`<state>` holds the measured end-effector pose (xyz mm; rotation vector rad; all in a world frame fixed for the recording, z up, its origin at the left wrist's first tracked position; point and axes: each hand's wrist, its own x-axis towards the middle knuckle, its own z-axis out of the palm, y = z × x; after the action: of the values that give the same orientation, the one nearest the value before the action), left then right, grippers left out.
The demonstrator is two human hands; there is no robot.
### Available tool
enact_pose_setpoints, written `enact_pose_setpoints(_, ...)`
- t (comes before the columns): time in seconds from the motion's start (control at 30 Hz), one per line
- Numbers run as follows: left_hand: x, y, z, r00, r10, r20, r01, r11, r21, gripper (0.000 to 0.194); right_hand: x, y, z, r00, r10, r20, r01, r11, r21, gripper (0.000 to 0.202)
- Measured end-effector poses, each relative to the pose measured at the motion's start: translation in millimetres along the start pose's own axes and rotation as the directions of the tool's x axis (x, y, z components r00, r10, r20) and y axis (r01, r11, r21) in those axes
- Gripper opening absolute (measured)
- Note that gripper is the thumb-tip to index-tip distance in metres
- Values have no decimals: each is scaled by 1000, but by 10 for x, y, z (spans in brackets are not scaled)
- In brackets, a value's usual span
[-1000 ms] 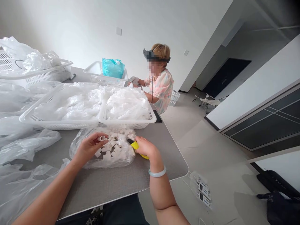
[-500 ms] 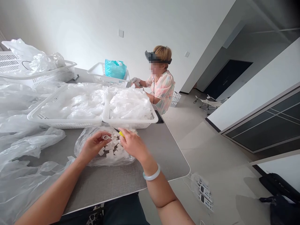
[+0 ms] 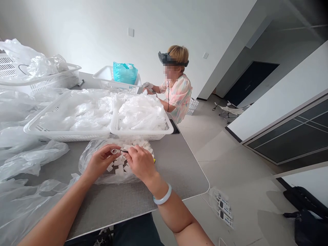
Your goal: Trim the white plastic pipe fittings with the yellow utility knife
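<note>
My left hand (image 3: pixel 101 160) pinches a small white ring-shaped part (image 3: pixel 114 151), its round opening facing up. Closed around a tool with a thin dark tip (image 3: pixel 124 151) and a yellow end (image 3: pixel 154 160) is my right hand (image 3: pixel 140 162), a pale bangle on its wrist. The tool's tip points at the white part; whether they touch cannot be made out. Under both hands, several small white pieces (image 3: pixel 119 169) lie on a clear plastic bag (image 3: pixel 85 157).
White baskets (image 3: pixel 69 136) full of plastic bags stand beyond my hands on the grey table (image 3: pixel 179 164). Loose bags (image 3: pixel 33 157) cover the left side. A person (image 3: pixel 178 92) works at the far side near a basket holding a blue bag (image 3: pixel 125 73).
My right hand has turned and moved slightly down and closer to my left hand. The tool's dark tip now points at the white part, and its yellow end shows behind my right hand.
</note>
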<state>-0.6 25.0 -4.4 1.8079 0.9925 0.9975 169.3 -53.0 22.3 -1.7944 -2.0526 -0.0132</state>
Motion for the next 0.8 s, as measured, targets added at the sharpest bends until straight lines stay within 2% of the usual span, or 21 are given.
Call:
enact_pose_setpoints(0.3,-34,11,20,995,97,-3,-97,990,102,47,2,-30,16,998,49,43,-47,998,-41,40)
enact_pose_setpoints(0.4,-41,9,15,996,90,0,-90,989,116,46,10,-27,4,997,49,59,-48,998,-31,38)
enact_pose_setpoints(0.57,-52,63,-11,994,64,87,-68,997,35,47,3,-22,-13,994,68,83,-67,998,-11,30)
enact_pose_setpoints(0.7,-50,70,-30,997,35,63,-38,998,52,50,-11,-18,8,998,19,55,-19,1000,5,28)
enact_pose_setpoints(0.8,-42,64,-38,997,59,45,-62,994,86,47,-12,-29,44,998,-10,59,12,999,-36,25)
